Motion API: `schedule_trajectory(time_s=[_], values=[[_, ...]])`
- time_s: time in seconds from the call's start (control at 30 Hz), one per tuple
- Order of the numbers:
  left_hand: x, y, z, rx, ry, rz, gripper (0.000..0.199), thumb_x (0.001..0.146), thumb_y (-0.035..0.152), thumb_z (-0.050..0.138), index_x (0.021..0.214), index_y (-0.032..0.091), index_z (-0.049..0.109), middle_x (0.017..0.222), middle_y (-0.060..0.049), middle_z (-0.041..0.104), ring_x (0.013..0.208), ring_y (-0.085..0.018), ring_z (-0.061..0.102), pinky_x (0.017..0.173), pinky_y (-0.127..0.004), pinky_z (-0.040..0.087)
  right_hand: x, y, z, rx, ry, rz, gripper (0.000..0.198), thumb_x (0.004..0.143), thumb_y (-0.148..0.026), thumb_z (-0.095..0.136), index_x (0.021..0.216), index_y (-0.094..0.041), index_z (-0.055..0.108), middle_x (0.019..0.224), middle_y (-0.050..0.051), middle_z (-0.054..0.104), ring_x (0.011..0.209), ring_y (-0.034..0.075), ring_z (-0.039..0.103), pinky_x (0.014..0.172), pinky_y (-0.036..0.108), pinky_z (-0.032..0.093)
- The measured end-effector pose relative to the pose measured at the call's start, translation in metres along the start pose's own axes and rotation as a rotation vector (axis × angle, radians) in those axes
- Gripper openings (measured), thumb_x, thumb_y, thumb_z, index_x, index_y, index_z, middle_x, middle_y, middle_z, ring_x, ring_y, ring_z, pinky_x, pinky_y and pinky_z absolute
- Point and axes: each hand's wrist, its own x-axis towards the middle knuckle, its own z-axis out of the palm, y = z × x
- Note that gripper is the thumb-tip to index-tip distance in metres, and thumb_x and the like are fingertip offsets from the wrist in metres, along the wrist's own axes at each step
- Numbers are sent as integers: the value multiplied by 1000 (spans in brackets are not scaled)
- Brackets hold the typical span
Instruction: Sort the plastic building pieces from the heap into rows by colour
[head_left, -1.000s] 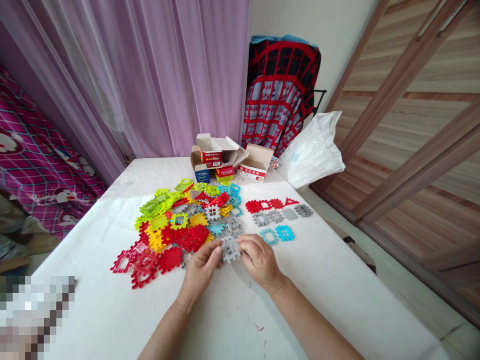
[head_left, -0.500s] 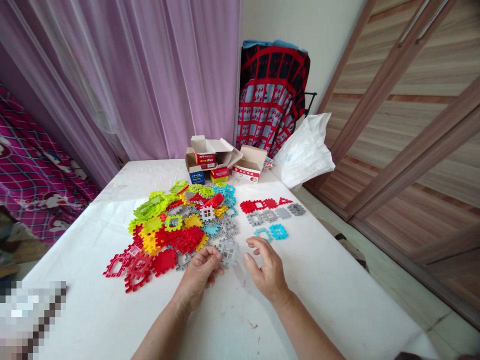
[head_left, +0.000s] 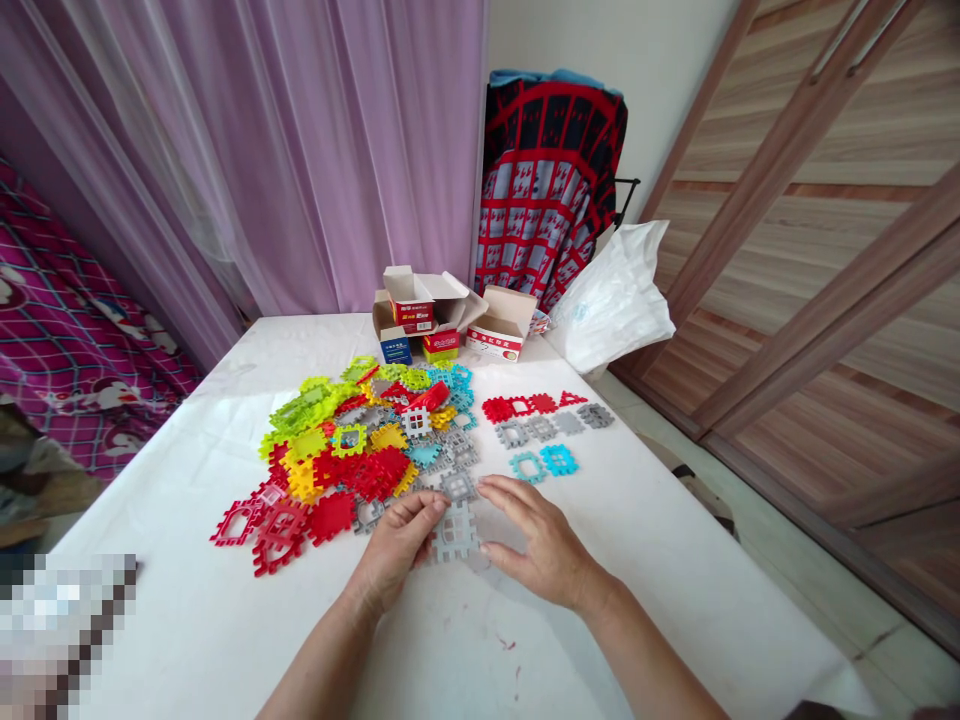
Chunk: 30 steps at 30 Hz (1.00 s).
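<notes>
Between the thumb and fingers of my left hand (head_left: pixel 397 535) is a grey plastic interlocking tile (head_left: pixel 456 532) with notched edges and a window pattern. My left hand is closed on its left edge. My right hand (head_left: pixel 536 545) is open, thumb and fingers spread, close to the tile's right edge; whether it touches cannot be made out. Just beyond the held tile lies another grey piece (head_left: pixel 459 487). A heap of red, yellow, green, blue and grey tiles (head_left: pixel 352 450) spreads to the left of my hands.
Right of the heap, tiles lie in rows by colour: red (head_left: pixel 529 405), grey (head_left: pixel 555 428) and blue (head_left: pixel 559 460). Open cardboard boxes (head_left: pixel 501 325) stand at the back of the white-covered table (head_left: pixel 225 620). A white plastic bag (head_left: pixel 611 300) hangs at the far right edge.
The grey tile in my left hand has come slightly nearer to me and tilted. My right hand has moved in closer to it, fingers still apart.
</notes>
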Motion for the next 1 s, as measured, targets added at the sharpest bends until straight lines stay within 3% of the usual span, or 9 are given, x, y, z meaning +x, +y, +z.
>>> schedule_trajectory(time_s=[0.13,0.33,0.47,0.57,0.63,0.73,0.87,1.0], values=[[-1,-1,1,17,-17,19,51,57,63,75,76,17,64,48,9,46,38,-4,32,37,-17,19,2,-3,-3,16,-120,11,66,73,-35,72,134,-24,50,133,9,55,120,23,52,102,38,44],[-4,-1,3,81,-46,23,48,60,61,74,75,17,64,50,9,45,39,-4,32,37,-16,21,5,-11,1,22,-166,46,49,73,-32,71,120,-24,58,122,6,61,111,22,56,97,35,46],[-5,0,5,118,-64,32,54,62,66,69,82,17,67,51,8,45,38,-4,35,34,-17,23,1,-12,4,-9,-104,57,45,68,-36,74,109,-24,61,115,6,63,106,22,58,93,35,47],[-5,2,6,118,-30,48,59,68,67,62,98,17,66,66,3,57,44,-8,49,33,-17,28,-1,2,1,-91,74,91,40,70,-37,73,106,-23,61,112,7,63,105,23,58,91,37,46],[-5,3,5,104,-9,51,58,71,65,60,103,18,64,78,-1,62,48,-9,53,32,-17,29,0,24,-4,-189,259,193,36,73,-38,69,105,-22,62,109,10,63,105,25,57,92,39,45],[-3,2,4,99,16,52,54,73,63,59,101,17,63,78,-1,61,48,-9,52,31,-16,28,7,66,-16,-385,473,450,35,73,-44,68,99,-20,66,113,12,61,107,28,55,93,44,43],[-1,-1,4,115,17,49,58,68,66,61,99,17,63,75,0,59,47,-8,51,31,-16,29,18,110,-25,-529,476,742,37,71,-49,69,95,-21,70,124,14,56,114,34,51,94,52,39],[1,-3,5,128,20,38,64,63,70,64,98,17,64,72,1,58,46,-7,50,30,-16,30,21,120,-17,-561,455,787,37,70,-51,70,95,-23,72,128,14,53,119,36,46,94,55,36]])
